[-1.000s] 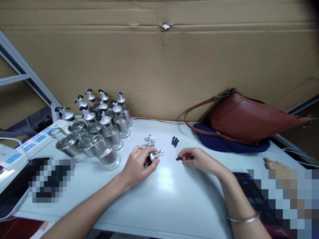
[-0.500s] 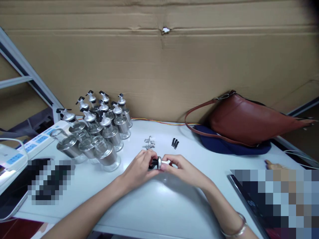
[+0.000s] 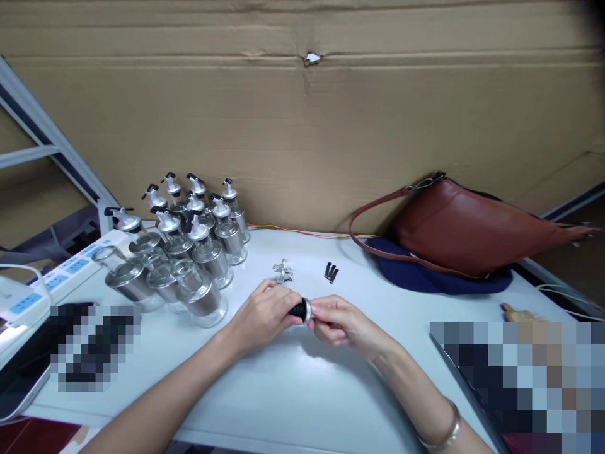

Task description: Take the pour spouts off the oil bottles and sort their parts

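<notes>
The right hand (image 3: 341,321) had joined the left hand (image 3: 265,313), fingers gripping one bottle pourer (image 3: 307,311) from opposite ends, apparently for two-handed work.

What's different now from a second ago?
The right hand has moved left to meet the left hand, and its fingers now close on the nozzle end of the pour spout. The small black part it held is hidden, so I can't tell whether it's still there. The left hand still grips the spout. The bottles, loose black pieces and brown bag stayed put.
</notes>
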Tool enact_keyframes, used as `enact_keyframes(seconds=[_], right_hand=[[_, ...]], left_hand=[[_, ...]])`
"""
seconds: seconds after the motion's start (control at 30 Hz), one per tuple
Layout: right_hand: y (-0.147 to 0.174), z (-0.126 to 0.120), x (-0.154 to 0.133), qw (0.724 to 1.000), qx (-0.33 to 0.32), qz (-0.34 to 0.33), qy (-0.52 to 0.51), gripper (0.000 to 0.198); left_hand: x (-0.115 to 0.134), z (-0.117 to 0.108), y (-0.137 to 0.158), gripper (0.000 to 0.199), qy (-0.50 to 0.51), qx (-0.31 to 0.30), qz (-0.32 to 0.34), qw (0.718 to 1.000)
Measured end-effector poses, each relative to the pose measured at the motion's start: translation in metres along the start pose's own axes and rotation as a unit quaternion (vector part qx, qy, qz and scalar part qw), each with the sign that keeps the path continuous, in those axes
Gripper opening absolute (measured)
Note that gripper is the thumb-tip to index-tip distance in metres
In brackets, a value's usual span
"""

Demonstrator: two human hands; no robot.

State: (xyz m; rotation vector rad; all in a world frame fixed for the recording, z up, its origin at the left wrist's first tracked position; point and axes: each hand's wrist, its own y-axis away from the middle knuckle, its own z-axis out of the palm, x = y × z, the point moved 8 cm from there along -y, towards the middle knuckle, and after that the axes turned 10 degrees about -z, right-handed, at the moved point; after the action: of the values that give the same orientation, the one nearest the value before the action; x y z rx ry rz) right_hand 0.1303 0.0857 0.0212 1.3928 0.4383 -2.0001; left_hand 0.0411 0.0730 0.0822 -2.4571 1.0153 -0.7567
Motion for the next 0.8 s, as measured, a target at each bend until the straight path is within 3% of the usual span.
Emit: enact_keyframes(seconds=[0.13,0.3,0.43,0.53,0.6,0.67,0.73,0.8], right_hand=[[-0.001,0.005,0.002,1.0,0.01,0.001,-0.026,0.038],[-0.004,0.01,0.001,0.999,0.029,-0.025,-0.021,0.039],[-0.006,0.01,-0.014,0.985,0.038,-0.124,0.112,0.044],[-0.004,0.012,-0.027,0.949,0.058,-0.19,0.246,0.045],[-0.001,0.012,-0.035,0.912,0.08,-0.223,0.336,0.042],[0.005,0.015,-0.046,0.85,0.099,-0.27,0.44,0.035],[0.012,0.024,-0.058,0.761,0.107,-0.334,0.546,0.03],[0.019,0.034,-0.067,0.652,0.108,-0.388,0.642,0.028]], left_hand=[[-0.004,0.0,-0.002,0.055,-0.028,-0.013,0.006,1.0],[-0.003,-0.008,-0.005,0.048,-0.071,0.009,0.027,0.997],[0.001,-0.017,-0.008,0.042,-0.125,0.053,0.034,0.99],[0.002,-0.021,-0.009,0.043,-0.139,0.077,0.023,0.987],[0.001,-0.023,-0.009,0.044,-0.137,0.087,0.01,0.987],[0.0,-0.024,-0.009,0.045,-0.127,0.093,-0.006,0.988],[0.0,-0.025,-0.009,0.045,-0.108,0.096,-0.022,0.989],[0.0,-0.026,-0.009,0.044,-0.088,0.097,-0.037,0.991]])
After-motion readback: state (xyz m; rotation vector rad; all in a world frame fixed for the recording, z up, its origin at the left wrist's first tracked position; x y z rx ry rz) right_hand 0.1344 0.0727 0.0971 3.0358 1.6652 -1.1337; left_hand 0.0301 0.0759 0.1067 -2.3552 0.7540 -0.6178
